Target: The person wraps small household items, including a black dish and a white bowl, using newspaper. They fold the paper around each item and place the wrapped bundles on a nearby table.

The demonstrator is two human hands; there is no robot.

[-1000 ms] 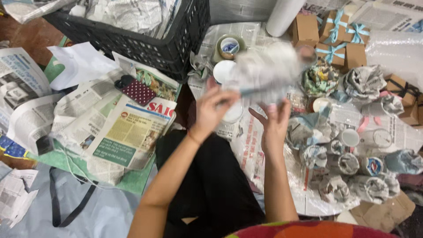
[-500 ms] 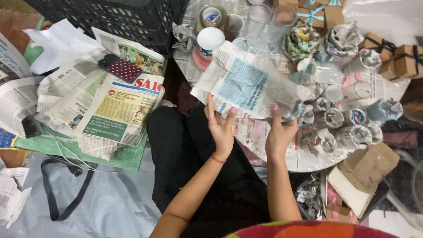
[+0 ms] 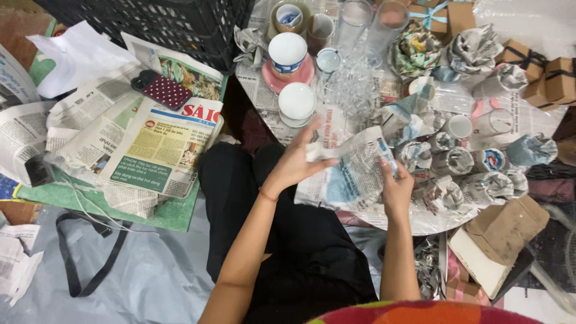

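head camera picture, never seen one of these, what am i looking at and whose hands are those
The camera sits on a person's head and looks down, so the two bare arms reaching up from the bottom are that person's own. They sit on the floor at a low table covered in newspaper. The left hand and right hand hold one newspaper sheet between them, bunched as if around something; what is inside is hidden. On the table stand white cups, clear glasses and many paper-wrapped bundles. To the left lie loose newspapers, a spotted phone and a black crate.

Home packing floor: newspapers, wrapped cups, crate.
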